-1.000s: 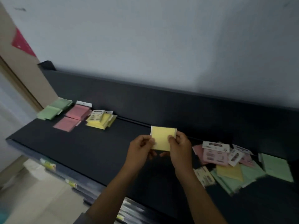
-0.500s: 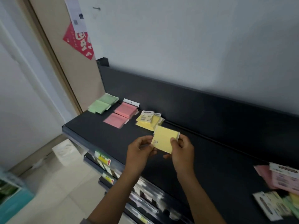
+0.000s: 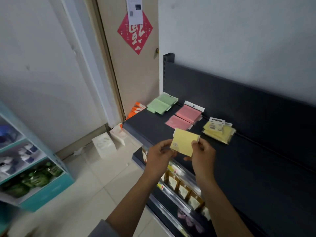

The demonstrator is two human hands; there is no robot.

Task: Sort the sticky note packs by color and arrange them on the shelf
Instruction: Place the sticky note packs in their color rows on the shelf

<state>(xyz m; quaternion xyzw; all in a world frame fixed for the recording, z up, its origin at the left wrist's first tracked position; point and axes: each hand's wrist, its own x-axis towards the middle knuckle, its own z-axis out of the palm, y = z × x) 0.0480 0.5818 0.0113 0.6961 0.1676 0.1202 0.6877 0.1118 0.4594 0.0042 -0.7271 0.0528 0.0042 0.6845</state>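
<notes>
Both hands hold one yellow sticky note pack (image 3: 185, 143) in the air above the front edge of the dark shelf (image 3: 256, 159). Left hand (image 3: 159, 155) pinches the pack's lower left edge, fingers curled under it, thumb on top. Right hand (image 3: 202, 157) pinches the right edge the same way. Pack is tilted, small print at its lower left corner.

On the shelf behind, three sorted groups in a row, apart from each other: green packs (image 3: 161, 104) at the far left end, pink packs (image 3: 185, 117) in the middle, yellow packs (image 3: 218, 131) to the right, some with white label cards on top. Held pack is nearest the pink and yellow groups, touching neither.

Lower shelf tier (image 3: 181, 189) with price tags and packaged goods below. Door (image 3: 136, 74) with a red diamond paper decoration (image 3: 135, 32) behind. Teal display rack (image 3: 32, 168) at left, white boxes (image 3: 104, 146) on the tiled floor.
</notes>
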